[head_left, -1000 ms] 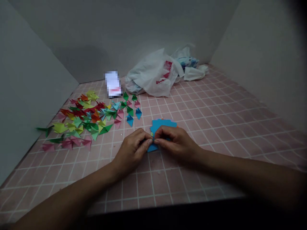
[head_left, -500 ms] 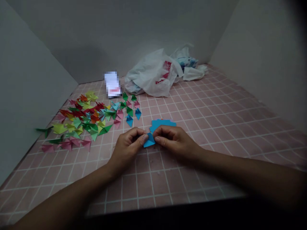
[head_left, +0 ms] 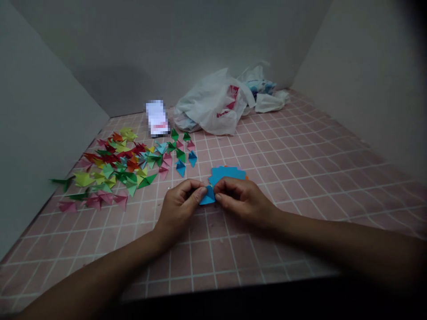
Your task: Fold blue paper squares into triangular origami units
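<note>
A small folded piece of blue origami paper [head_left: 208,196] is held low over the table, between both hands. My left hand [head_left: 182,202] pinches its left side between thumb and curled fingers. At the paper's right edge, my right hand [head_left: 245,198] is closed, thumb against index finger; its fingertips partly hide that edge. Just behind the right hand lies a fanned stack of square paper [head_left: 228,174], blue on top with orange and purple corners showing. Two blue folded pieces [head_left: 180,167] lie beyond my left hand, beside several green and pink ones [head_left: 180,154].
Many coloured paper cranes [head_left: 128,178] cover the left of the table. Behind them lies a phone [head_left: 158,118] with a lit, blurred screen. A white plastic bag [head_left: 210,102] stands at the back, next to a blue-patterned package [head_left: 262,86]. Pink checked cloth [head_left: 316,178] covers the table.
The right fingertips have shifted slightly on the paper's right edge, and the blue paper has turned a little. The left hand has hardly moved.
</note>
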Available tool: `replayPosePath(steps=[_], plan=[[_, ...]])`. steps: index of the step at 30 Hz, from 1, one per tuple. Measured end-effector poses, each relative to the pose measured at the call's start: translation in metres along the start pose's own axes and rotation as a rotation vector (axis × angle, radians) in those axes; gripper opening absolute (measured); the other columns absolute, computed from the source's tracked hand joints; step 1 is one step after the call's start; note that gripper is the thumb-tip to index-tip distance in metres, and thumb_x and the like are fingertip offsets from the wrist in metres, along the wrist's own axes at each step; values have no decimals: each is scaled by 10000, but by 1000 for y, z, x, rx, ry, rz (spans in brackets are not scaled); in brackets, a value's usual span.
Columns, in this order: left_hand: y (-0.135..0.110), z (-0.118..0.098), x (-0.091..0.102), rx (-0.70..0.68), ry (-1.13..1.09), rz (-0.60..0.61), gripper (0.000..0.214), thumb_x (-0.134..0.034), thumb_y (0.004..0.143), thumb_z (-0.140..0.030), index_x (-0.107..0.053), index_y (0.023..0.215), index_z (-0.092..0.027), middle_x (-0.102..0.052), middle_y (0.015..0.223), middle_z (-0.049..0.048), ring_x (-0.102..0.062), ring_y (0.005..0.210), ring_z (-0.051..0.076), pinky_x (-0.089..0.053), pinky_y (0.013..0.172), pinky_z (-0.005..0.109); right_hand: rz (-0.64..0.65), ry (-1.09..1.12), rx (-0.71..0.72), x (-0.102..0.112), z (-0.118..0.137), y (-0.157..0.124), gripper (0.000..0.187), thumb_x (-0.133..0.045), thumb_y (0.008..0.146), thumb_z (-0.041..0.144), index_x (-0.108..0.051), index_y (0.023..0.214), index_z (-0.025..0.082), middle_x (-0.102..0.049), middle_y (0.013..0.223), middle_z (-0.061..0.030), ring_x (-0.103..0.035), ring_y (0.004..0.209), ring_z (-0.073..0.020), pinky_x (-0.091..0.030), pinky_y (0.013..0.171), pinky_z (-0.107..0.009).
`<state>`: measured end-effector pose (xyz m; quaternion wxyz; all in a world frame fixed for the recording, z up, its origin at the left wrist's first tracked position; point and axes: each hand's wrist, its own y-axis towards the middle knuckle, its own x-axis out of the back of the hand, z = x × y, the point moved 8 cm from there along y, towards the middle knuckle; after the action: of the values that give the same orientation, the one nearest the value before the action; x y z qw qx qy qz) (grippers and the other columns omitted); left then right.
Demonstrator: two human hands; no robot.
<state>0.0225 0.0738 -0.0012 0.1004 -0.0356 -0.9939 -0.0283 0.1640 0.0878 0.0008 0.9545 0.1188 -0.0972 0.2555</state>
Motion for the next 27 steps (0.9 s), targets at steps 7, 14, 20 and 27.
replayPosePath(steps=[7,14,20,27], plan=[[-3,-4,-5,-108,7,33,175,-721,810,-210,-682,980,-220,-700,942,20,-647,831,156,-511,746,276,-7,-60,12,2,0,-1,154,-542,870,193,-546,716,186,-501,655,33,-450,615,-111,-352,584,-261],[-1,-8,-5,-150,85,91,41,-703,848,-201,-672,873,-213,-652,847,10,-609,783,154,-478,718,295,8,-77,27,1,0,1,138,-540,866,180,-542,728,188,-515,670,27,-466,629,-117,-368,597,-265],[1,-14,-1,-179,111,53,77,-692,848,-205,-656,780,-209,-641,860,29,-603,833,177,-471,751,314,16,-157,112,1,7,0,146,-545,880,162,-558,737,184,-541,672,20,-488,622,-117,-376,597,-264],[-2,-13,-1,-209,69,27,85,-683,860,-200,-640,787,-199,-632,977,51,-611,960,187,-491,831,317,4,-193,178,2,14,-1,143,-546,883,127,-569,753,183,-584,701,10,-522,640,-115,-395,611,-251]])
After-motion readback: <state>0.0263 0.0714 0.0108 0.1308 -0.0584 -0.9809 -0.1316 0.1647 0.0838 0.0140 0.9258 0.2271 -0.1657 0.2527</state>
